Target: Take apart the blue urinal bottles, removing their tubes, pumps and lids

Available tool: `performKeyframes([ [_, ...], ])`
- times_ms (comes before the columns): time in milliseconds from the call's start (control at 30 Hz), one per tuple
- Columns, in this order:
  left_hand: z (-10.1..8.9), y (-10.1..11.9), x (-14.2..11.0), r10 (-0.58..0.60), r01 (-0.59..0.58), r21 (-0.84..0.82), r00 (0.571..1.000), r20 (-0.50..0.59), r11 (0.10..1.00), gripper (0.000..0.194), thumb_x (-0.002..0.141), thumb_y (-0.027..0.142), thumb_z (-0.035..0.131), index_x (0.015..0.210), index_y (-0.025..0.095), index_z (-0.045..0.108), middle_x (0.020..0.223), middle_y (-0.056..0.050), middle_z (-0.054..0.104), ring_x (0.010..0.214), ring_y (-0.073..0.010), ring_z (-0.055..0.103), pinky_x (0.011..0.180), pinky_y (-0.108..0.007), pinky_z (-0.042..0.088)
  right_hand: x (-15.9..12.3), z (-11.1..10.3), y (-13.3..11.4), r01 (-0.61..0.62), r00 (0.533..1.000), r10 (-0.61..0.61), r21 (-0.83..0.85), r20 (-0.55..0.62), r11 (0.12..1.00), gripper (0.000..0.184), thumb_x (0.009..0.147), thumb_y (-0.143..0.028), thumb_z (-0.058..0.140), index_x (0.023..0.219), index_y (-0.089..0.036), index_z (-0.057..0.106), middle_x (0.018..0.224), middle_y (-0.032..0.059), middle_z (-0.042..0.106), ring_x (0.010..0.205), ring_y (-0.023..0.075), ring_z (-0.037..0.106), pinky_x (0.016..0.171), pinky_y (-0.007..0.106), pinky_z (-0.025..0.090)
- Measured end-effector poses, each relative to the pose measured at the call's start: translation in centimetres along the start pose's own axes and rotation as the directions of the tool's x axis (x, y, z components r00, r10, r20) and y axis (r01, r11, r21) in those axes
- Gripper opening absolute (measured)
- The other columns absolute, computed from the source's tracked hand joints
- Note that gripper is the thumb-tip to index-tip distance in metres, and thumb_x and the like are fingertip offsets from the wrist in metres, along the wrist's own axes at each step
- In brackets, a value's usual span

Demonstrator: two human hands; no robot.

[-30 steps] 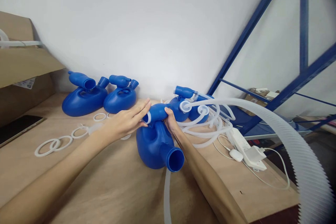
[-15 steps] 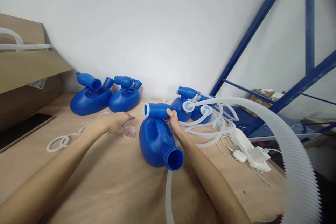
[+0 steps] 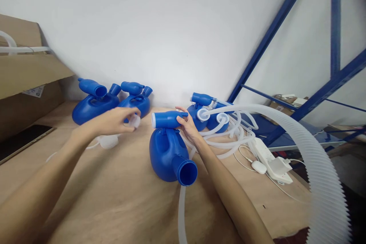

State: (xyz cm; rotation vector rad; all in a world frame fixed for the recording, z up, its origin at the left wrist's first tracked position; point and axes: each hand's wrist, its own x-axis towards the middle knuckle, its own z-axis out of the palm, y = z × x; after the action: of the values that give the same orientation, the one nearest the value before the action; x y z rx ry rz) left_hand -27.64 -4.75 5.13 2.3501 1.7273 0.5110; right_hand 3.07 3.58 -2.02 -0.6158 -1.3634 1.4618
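Note:
My left hand (image 3: 120, 120) is raised over the table, its fingers closed round a small translucent white cap (image 3: 134, 121). Below that hand is a round translucent piece (image 3: 108, 141), partly hidden by my wrist. My right hand (image 3: 186, 124) grips the narrow end of the blue cylindrical mouthpiece (image 3: 167, 119), which lies across the top of a blue plastic urinal bottle (image 3: 166, 156). A white ring rims the mouthpiece's left end. The bottle's round neck faces me, uncapped. A translucent tube (image 3: 182, 213) runs down from behind it toward me.
Two similar blue bottles (image 3: 93, 108) stand at the back left by the wall. Behind my right hand are two more bottles (image 3: 200, 119) with white caps and coiled tubes (image 3: 234, 145). A ribbed hose (image 3: 314, 152) arches over a power strip (image 3: 271, 162). A phone (image 3: 25, 141) and cardboard box lie left.
My left hand has picked up the small translucent cap from the table and lifted it slightly left. My right hand keeps its grip on the mouthpiece; its fingers have shifted a little.

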Motion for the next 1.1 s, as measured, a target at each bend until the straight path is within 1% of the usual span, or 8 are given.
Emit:
performKeyframes([
  [67,-1.6,-0.2,-0.5,0.013,-0.064,-0.201,0.969,-0.249,0.977,0.046,0.078,0.053,0.077,0.105,0.023,0.056,0.114,-0.005,0.075,0.106,-0.0295,0.071,0.091,-0.039,0.057,0.1,0.0,-0.1,-0.027,1.0,0.027,-0.005,-0.01,1.0,0.066,0.065,-0.056,0.096,0.118,-0.027,0.069,0.115,0.0046,0.072,0.092,0.0226,0.073,0.057,0.025,0.061],
  [167,-1.9,0.5,-0.6,-0.017,-0.225,-0.476,0.892,-0.452,0.85,0.055,0.076,0.06,0.082,0.099,0.024,0.047,0.121,-0.008,0.072,0.11,-0.0297,0.069,0.094,-0.044,0.058,0.3,0.1,0.1,-0.064,0.996,0.065,0.023,-0.053,0.998,0.065,0.063,-0.058,0.096,0.111,-0.024,0.068,0.11,0.0048,0.074,0.088,0.0218,0.074,0.057,0.025,0.061],
  [400,2.3,3.0,1.0,-0.118,-0.174,-0.582,0.896,-0.429,0.794,0.064,0.077,0.065,0.081,0.056,0.02,0.041,0.121,-0.013,0.074,0.114,-0.0306,0.068,0.101,-0.044,0.052,0.6,-0.2,1.1,-0.08,0.992,0.086,0.063,-0.096,0.995,0.066,0.063,-0.062,0.095,0.105,-0.023,0.062,0.104,0.0042,0.073,0.088,0.0217,0.075,0.057,0.025,0.062],
  [500,2.2,2.1,1.4,-0.27,-0.116,-0.662,0.851,-0.45,0.74,0.059,0.08,0.064,0.08,0.06,0.02,0.048,0.106,-0.01,0.075,0.11,-0.0293,0.069,0.099,-0.042,0.055,0.7,-0.4,1.4,-0.087,0.99,0.094,0.068,-0.106,0.994,0.066,0.063,-0.062,0.095,0.106,-0.023,0.062,0.101,0.0036,0.073,0.085,0.0213,0.075,0.056,0.026,0.063],
  [600,1.1,0.8,1.4,-0.393,-0.12,-0.736,0.782,-0.484,0.666,0.045,0.091,0.062,0.069,0.088,0.019,0.059,0.106,-0.008,0.072,0.111,-0.028,0.069,0.087,-0.038,0.059,0.9,-0.5,1.7,-0.088,0.99,0.096,0.075,-0.105,0.993,0.066,0.065,-0.06,0.095,0.108,-0.022,0.063,0.1,0.0037,0.074,0.082,0.0209,0.076,0.058,0.028,0.065],
  [733,1.4,1.3,1.2,-0.306,-0.042,-0.73,0.89,-0.338,0.682,0.063,0.095,0.064,0.061,0.143,0.023,0.057,0.126,-0.01,0.069,0.111,-0.0271,0.067,0.077,-0.033,0.058,1.1,-0.4,2.0,-0.085,0.99,0.093,0.082,-0.11,0.993,0.063,0.069,-0.058,0.094,0.11,-0.021,0.065,0.1,0.0041,0.074,0.08,0.0193,0.075,0.057,0.026,0.065],
  [833,3.1,3.2,1.2,-0.155,0.024,-0.622,0.976,-0.156,0.783,0.08,0.087,0.07,0.068,0.152,0.024,0.058,0.12,-0.01,0.073,0.104,-0.0287,0.069,0.084,-0.04,0.058,0.9,-0.4,1.8,-0.077,0.991,0.085,0.08,-0.102,0.994,0.065,0.066,-0.058,0.096,0.11,-0.021,0.066,0.098,0.0033,0.074,0.074,0.0169,0.072,0.053,0.024,0.062],
  [1100,4.3,5.5,0.8,-0.157,0.085,-0.577,0.985,-0.076,0.812,0.09,0.089,0.08,0.056,0.157,0.019,0.055,0.105,-0.007,0.078,0.09,-0.0293,0.078,0.094,-0.046,0.061,-0.1,0.0,0.2,-0.025,0.999,0.028,0.092,-0.032,0.995,0.063,0.058,-0.045,0.102,0.104,-0.026,0.064,0.113,0.0013,0.07,0.09,0.0186,0.07,0.061,0.025,0.064],
])
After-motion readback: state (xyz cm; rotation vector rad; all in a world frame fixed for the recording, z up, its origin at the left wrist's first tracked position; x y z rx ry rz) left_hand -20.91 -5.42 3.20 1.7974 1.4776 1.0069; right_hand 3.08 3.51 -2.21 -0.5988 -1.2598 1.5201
